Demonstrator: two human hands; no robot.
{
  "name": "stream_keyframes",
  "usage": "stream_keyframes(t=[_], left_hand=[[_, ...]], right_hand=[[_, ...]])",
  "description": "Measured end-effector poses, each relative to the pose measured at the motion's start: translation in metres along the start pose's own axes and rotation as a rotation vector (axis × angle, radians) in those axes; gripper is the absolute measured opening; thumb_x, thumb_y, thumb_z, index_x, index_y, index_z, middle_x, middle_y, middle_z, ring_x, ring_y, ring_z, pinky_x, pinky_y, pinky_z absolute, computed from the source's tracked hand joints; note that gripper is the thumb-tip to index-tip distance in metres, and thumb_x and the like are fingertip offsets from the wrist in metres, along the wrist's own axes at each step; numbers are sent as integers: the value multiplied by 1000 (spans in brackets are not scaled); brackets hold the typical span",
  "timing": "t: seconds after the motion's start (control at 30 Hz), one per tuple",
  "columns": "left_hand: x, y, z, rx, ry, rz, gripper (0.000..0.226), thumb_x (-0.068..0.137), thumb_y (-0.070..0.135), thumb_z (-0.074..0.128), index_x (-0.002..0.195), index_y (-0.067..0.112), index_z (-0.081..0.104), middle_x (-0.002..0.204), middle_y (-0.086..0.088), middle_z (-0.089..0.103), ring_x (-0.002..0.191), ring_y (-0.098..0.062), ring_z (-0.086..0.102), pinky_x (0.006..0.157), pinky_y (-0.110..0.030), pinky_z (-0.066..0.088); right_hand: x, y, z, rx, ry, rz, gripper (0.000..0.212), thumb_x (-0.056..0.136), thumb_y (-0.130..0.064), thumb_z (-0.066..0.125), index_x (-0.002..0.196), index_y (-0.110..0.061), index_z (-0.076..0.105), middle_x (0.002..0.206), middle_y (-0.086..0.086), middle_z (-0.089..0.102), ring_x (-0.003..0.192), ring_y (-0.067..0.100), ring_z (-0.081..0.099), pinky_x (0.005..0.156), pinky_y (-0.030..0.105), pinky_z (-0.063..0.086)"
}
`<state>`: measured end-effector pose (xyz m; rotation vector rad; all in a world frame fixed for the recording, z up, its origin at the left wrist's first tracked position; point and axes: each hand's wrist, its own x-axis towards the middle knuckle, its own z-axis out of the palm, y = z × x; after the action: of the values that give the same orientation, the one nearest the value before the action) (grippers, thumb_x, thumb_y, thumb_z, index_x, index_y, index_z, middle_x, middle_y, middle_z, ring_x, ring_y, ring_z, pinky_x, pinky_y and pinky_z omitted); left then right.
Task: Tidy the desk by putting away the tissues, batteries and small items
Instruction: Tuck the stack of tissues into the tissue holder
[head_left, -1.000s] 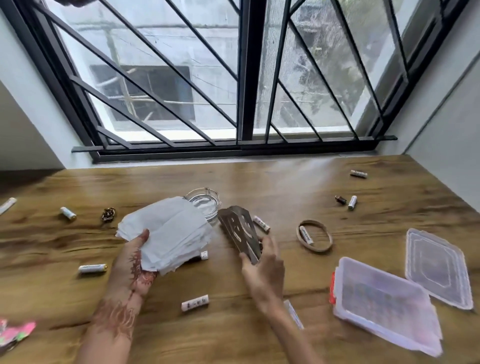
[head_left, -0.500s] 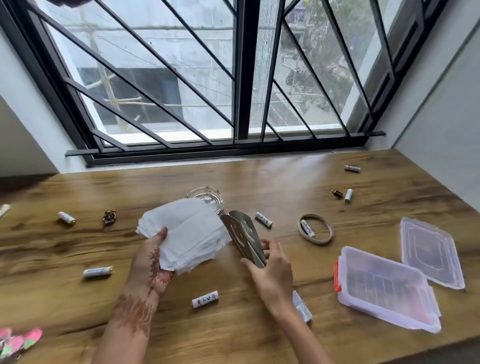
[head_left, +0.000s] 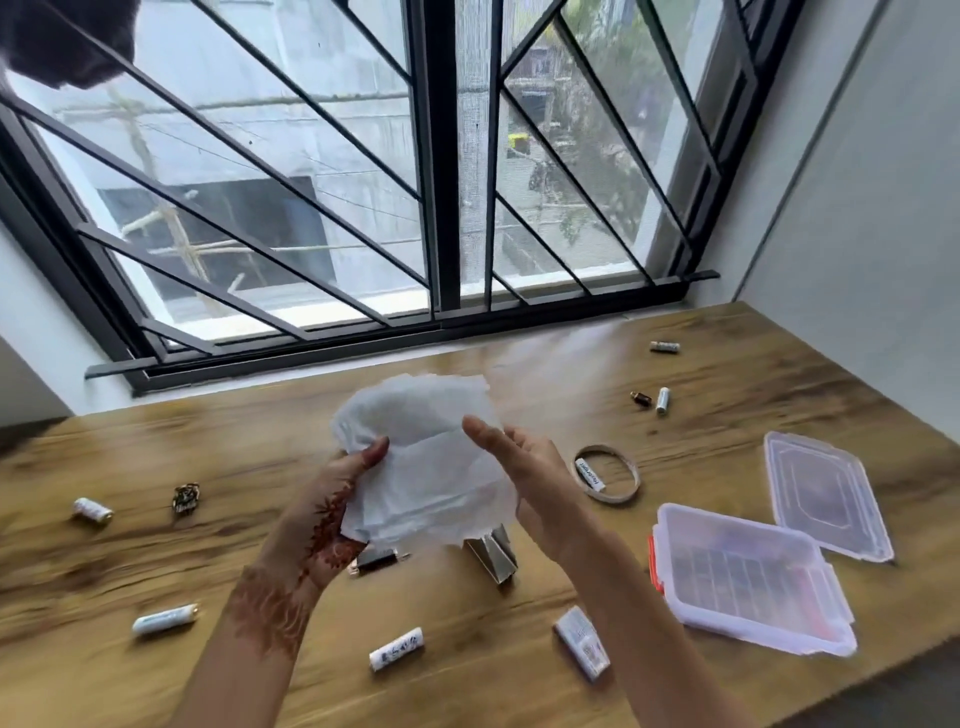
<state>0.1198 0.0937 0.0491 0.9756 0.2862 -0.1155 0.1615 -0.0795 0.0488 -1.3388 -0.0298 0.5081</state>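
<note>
My left hand (head_left: 332, 514) grips a stack of white tissues (head_left: 431, 467) by its left edge and holds it up over the wooden desk (head_left: 519, 364). My right hand (head_left: 524, 467) lies with straight fingers against the stack's right side. Below the tissues a metal tissue holder (head_left: 493, 558) stands on the desk, mostly hidden. White batteries lie scattered: one (head_left: 165, 618) at front left, one (head_left: 396, 649) in front, one (head_left: 92, 510) at far left, one (head_left: 663, 400) at back right.
A clear plastic box (head_left: 748, 577) with a red latch sits open at right, its lid (head_left: 826, 493) beside it. A tape ring (head_left: 626, 486) encircles a battery. A small brooch (head_left: 185, 498), a dark clip (head_left: 376, 558) and a small packet (head_left: 582, 642) lie around. Window bars stand behind.
My right hand has let go of the metal holder, which now stands on the desk, and has come up against the tissues. My left hand has raised the stack toward the middle.
</note>
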Motion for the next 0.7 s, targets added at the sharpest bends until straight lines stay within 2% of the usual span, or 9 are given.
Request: stream_keyframes(t=[0.07, 0.17, 0.27, 0.37, 0.47, 0.53, 0.6, 0.63, 0.7], left_hand=[[8, 6, 9, 56, -35, 11, 25, 74, 13, 55, 96, 4, 64, 80, -11, 73, 65, -21, 70, 55, -28, 58], [21, 9, 20, 113, -90, -5, 20, 76, 13, 55, 82, 6, 73, 80, -12, 72, 65, -21, 70, 55, -27, 58], [30, 8, 22, 244, -160, -34, 24, 78, 19, 68, 95, 2, 72, 97, -19, 71, 81, -28, 70, 68, -33, 59], [37, 8, 25, 502, -163, -18, 45, 51, 21, 88, 88, 2, 73, 89, -16, 73, 79, -24, 71, 63, -27, 57], [47, 10, 27, 624, -40, 61, 77, 23, 40, 93, 84, 0, 70, 84, -13, 74, 76, -19, 70, 62, -23, 56], [54, 18, 28, 624, -26, 113, 67, 32, 29, 93, 86, -1, 69, 85, -13, 73, 74, -15, 69, 61, -21, 56], [61, 28, 30, 635, -36, 129, 51, 50, 15, 82, 94, -4, 66, 91, -14, 70, 81, -17, 67, 71, -22, 57], [64, 33, 30, 673, -41, 144, 49, 52, 13, 79, 96, -5, 66, 90, -12, 70, 83, -16, 65, 74, -22, 54], [68, 38, 32, 766, -41, 161, 49, 52, 12, 76, 96, -7, 64, 85, -7, 69, 82, -14, 62, 73, -18, 52]], right_hand=[[-2, -4, -7, 109, -88, 22, 47, 70, -30, 77, 104, 0, 64, 98, 12, 69, 92, 26, 66, 87, 43, 52], [-2, -6, -20, 182, -57, 1, 23, 75, -9, 70, 96, 0, 68, 90, 14, 72, 76, 23, 69, 72, 34, 58], [2, -7, -32, 191, 35, -40, 25, 72, -1, 72, 97, 1, 69, 95, 16, 72, 80, 26, 69, 71, 35, 58], [2, -6, -38, 132, 137, -139, 19, 72, 1, 73, 90, -6, 70, 90, 13, 73, 83, 27, 69, 73, 36, 58], [2, -4, -35, 25, 208, -278, 16, 74, 0, 72, 82, -13, 71, 79, 3, 74, 73, 14, 68, 64, 25, 54], [3, -3, -32, -101, 258, -392, 14, 76, -4, 72, 73, -17, 70, 72, -2, 72, 67, 8, 61, 62, 26, 49], [4, 2, -29, -228, 307, -494, 22, 78, -10, 71, 63, -23, 63, 57, -12, 62, 56, -1, 48, 54, 20, 40], [3, 5, -27, -282, 332, -535, 26, 79, -11, 71, 61, -26, 60, 51, -17, 56, 51, -3, 43, 52, 15, 35], [4, 16, -21, -337, 351, -600, 19, 79, -11, 71, 68, -25, 65, 51, -22, 55, 50, -3, 46, 52, 11, 33]])
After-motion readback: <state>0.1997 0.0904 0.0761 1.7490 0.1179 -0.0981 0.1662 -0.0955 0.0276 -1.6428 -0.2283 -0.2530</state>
